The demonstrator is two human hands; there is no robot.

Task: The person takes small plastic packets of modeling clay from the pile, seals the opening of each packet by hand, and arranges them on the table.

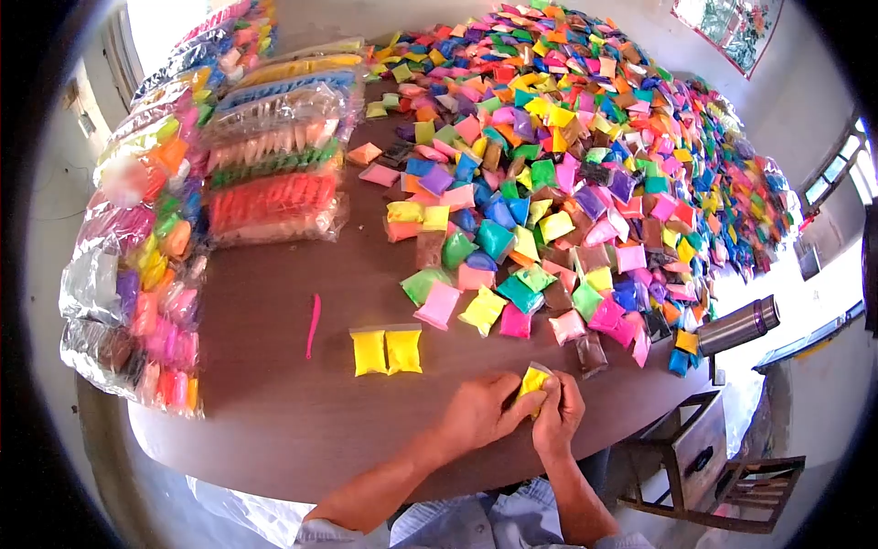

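Near the table's front edge, a small yellow packet (532, 380) is pinched between my two hands. My left hand (483, 409) grips it from the left, with fingers curled and the thumb against it. On its other side, my right hand (559, 414) closes round the packet's right edge. Two more yellow packets (369, 352) lie side by side on the brown table (265, 366), to the left of my hands. A thin pink stick (314, 327) rests farther left.
A large heap of small colored packets (540, 174) covers the back and right of the table. Long clear bags of packets (274, 206) are stacked at the left. A metal flask (739, 327) lies at the right edge, above a wooden chair (686, 462).
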